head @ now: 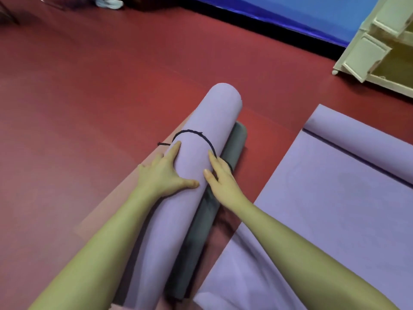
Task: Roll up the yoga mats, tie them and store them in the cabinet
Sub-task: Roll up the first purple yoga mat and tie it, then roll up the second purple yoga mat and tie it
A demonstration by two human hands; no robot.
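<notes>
While the lilac roll (201, 175) lies on the red floor (89, 97) with a dark cord (196, 133) arched over its middle, it rests against a grey roll (232, 148) on its right side, touching it. The left hand (165, 173) lies flat on the roll's left flank, fingers straight and spread, gripping nothing. The right hand (220, 175) lies on the right flank with fingers mostly straight; the cord passes under or beside them, and I cannot tell whether it is pinched. Judging by its look, the roll is soft foam, light but springy, likely to uncoil if released before the cord is knotted, so holding it at the middle near the cord seems best. 1 more lilac mat (324, 198) lies to the right, mostly unrolled. Farther off at upper right, a cream cabinet (368, 54) stands with doors open.
</notes>
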